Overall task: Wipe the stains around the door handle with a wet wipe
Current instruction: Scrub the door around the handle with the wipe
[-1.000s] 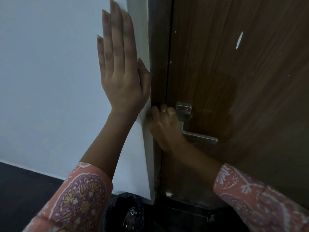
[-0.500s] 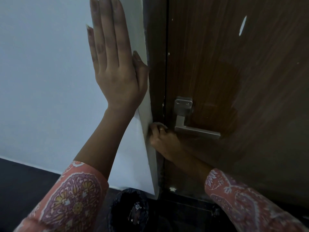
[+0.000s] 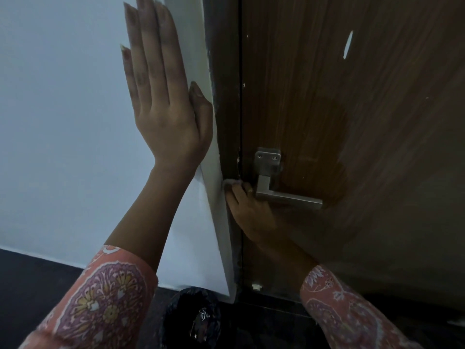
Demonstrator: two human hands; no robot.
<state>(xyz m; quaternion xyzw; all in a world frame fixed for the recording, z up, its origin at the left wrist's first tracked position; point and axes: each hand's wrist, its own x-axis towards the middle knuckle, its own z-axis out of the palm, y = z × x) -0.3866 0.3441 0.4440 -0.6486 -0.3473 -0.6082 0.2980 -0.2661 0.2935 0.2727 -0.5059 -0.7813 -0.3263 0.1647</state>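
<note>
A silver lever door handle (image 3: 281,192) with a square plate sits on the brown wooden door (image 3: 352,147). My right hand (image 3: 249,212) is just below and left of the handle, fingers curled on a pale wet wipe (image 3: 230,183) pressed against the dark door frame (image 3: 224,96) by the door's edge. A darker damp patch spreads on the door around the handle. My left hand (image 3: 163,96) lies flat, fingers up and apart, on the white wall (image 3: 63,122) beside the frame, holding nothing.
A bin lined with a black bag (image 3: 193,318) stands on the dark floor below the wall's corner. A white chip (image 3: 348,44) marks the door high up. Patterned orange sleeves cover both forearms.
My right hand with the wipe has slid down from beside the handle plate to below the lever at the frame. The left hand stays flat on the wall.
</note>
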